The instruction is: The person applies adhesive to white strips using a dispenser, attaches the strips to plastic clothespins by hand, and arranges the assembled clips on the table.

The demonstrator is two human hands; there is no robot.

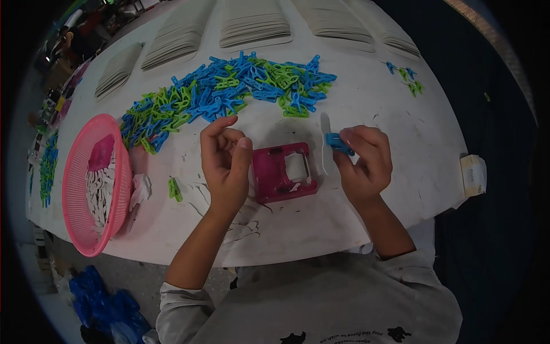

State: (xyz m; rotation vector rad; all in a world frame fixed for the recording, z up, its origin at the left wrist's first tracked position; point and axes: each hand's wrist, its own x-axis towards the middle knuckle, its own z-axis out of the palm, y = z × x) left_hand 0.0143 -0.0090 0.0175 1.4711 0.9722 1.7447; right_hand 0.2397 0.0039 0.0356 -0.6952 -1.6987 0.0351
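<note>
My right hand point(366, 163) pinches a blue clothespin point(338, 143) between thumb and fingers, above the table. Beside the clothespin is a narrow white strip point(325, 155); whether it is attached cannot be made out. Between my hands sits a magenta dispenser point(266, 172) holding a white roll point(296, 167). My left hand point(225, 166) is just left of the dispenser, empty, with thumb and fingers curved and apart. A lone green clothespin point(174, 190) lies further left.
Blue and green clothespins point(212, 89) form a long heap behind my hands. Stacks of grey cards point(252, 26) line the back. A pink basket point(71, 189) with white strips leans at left. A few clothespins point(413, 87) and a small box point(474, 175) are at right.
</note>
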